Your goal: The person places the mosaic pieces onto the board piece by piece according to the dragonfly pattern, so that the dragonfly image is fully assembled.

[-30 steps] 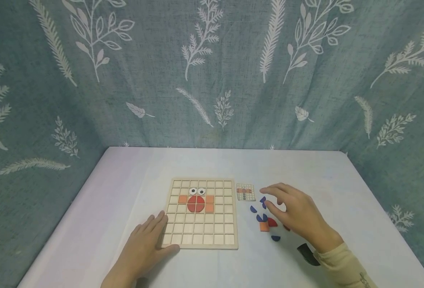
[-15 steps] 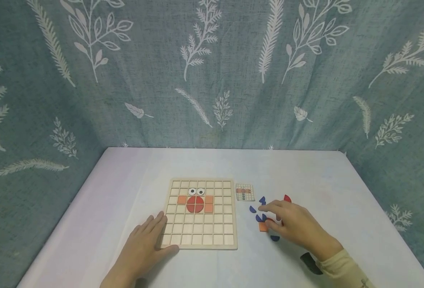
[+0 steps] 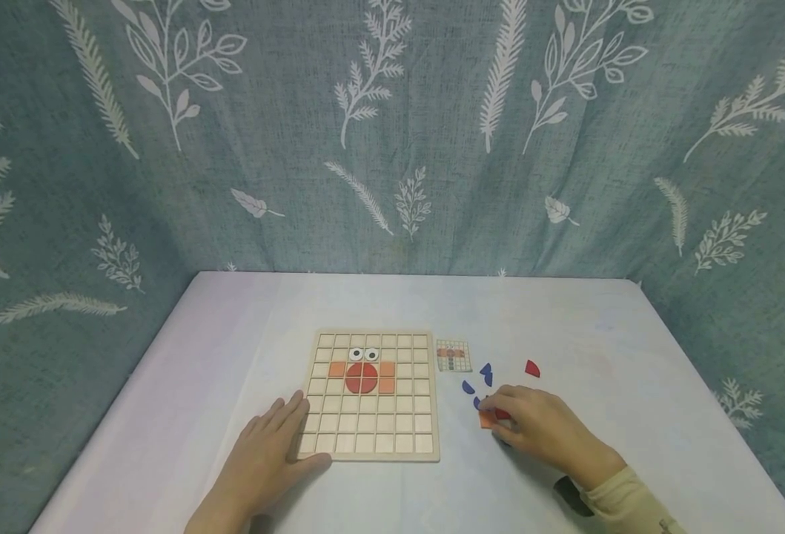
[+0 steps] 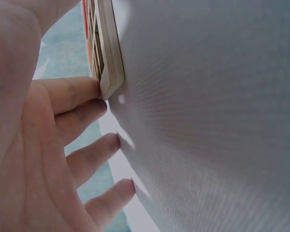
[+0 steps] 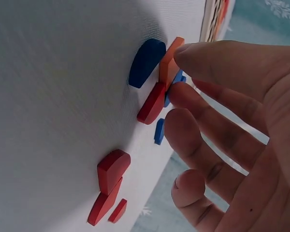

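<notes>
A wooden grid board point(image 3: 368, 423) lies flat, holding two eye pieces, a red circle of quarter pieces point(image 3: 362, 378) and several orange squares. My left hand point(image 3: 259, 463) rests at its near left corner, fingers along the left edge, thumb by the near edge; in the left wrist view fingertips touch the board's corner point(image 4: 113, 63). My right hand point(image 3: 542, 429) is low over loose pieces with bent fingers. In the right wrist view its thumb is at a loose orange square point(image 5: 169, 67), beside a dark blue piece point(image 5: 147, 63) and a red piece point(image 5: 152, 104); firm grip cannot be told.
A small patterned card point(image 3: 454, 356) lies right of the board. Loose blue pieces point(image 3: 468, 387) are near it, and a red quarter point(image 3: 531, 368) lies behind my right hand. More red pieces point(image 5: 113, 169) show in the right wrist view. A black object point(image 3: 572, 495) is by my right wrist.
My right hand has moved toward the near side and left, down to the loose orange square, uncovering the red quarter behind it. Its thumb and fingers have drawn closer together. My left hand stays at the board.
</notes>
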`<state>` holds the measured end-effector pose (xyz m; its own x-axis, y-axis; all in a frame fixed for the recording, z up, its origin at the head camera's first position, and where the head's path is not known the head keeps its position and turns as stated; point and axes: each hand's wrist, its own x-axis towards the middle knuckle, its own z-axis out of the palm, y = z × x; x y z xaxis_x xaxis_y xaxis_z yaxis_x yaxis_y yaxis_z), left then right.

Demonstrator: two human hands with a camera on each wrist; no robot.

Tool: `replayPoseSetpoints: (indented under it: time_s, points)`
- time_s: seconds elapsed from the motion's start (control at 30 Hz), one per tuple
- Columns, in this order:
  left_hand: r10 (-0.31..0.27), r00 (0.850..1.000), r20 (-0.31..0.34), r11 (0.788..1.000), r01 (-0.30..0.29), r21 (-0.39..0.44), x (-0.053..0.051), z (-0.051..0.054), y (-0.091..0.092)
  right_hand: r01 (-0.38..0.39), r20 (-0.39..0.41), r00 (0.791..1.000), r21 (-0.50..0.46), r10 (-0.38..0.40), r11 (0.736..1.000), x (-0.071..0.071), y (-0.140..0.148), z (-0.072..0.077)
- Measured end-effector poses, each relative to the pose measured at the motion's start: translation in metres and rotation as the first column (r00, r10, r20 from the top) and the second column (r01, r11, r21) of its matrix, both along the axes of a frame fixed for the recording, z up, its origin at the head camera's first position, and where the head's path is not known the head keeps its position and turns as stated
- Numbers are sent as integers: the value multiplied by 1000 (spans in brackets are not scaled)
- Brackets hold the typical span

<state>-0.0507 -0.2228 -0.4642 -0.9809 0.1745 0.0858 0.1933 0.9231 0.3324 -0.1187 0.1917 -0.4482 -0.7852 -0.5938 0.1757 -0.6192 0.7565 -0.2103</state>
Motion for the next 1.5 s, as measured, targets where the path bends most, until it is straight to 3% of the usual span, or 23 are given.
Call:
replayPoseSetpoints:
  time_s: [0.33, 0.97, 1.5]
  points:
    - [8, 1000, 18, 1000, -8, -4, 0, -2, -1, 3, -10, 1000, 28, -3, 1000, -3, -5, 1]
    - [4, 1000, 2, 1000, -4, -1, 1, -1, 0, -11, -35, 999, -9, 10, 1000, 5, -8, 0]
    - [4, 1000, -1, 1000, -4, -6, -1, -5, -1, 24, 93, 995, 43, -28, 999, 6, -12, 4]
